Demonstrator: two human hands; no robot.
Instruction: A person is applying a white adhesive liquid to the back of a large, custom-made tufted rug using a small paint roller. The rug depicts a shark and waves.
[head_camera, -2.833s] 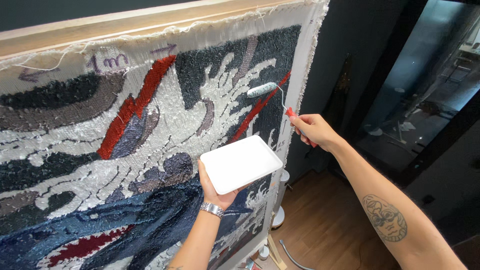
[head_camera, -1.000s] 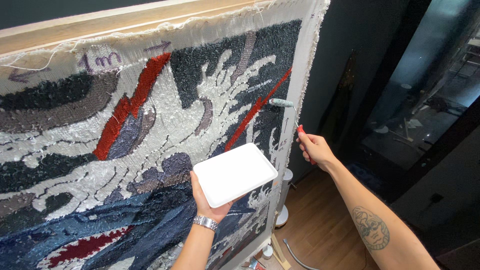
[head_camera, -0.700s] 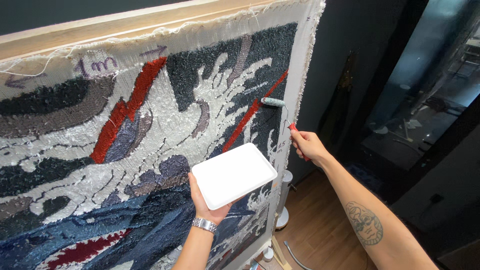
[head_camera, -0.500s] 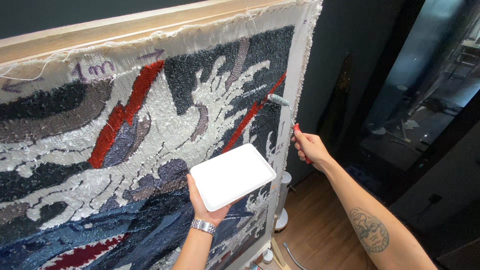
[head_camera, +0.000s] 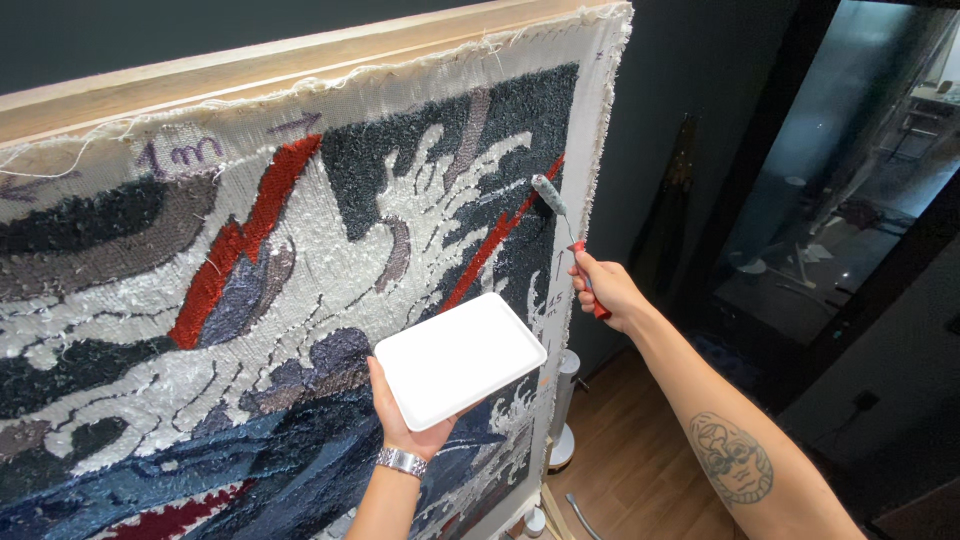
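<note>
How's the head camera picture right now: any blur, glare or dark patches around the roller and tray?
Head view: sharp, no motion blur on the roller or white tray; tray evenly lit without glare; the tufted rug is bright, the right side dark, with reflections on the glass panel.

My small paint roller (head_camera: 549, 194), grey sleeve on a thin wire frame with a red handle, tilts up and left with its sleeve seemingly pressed against the tufted rug's (head_camera: 300, 300) right edge, while my white rectangular tray (head_camera: 459, 359) sits roughly level, just before the rug.
</note>
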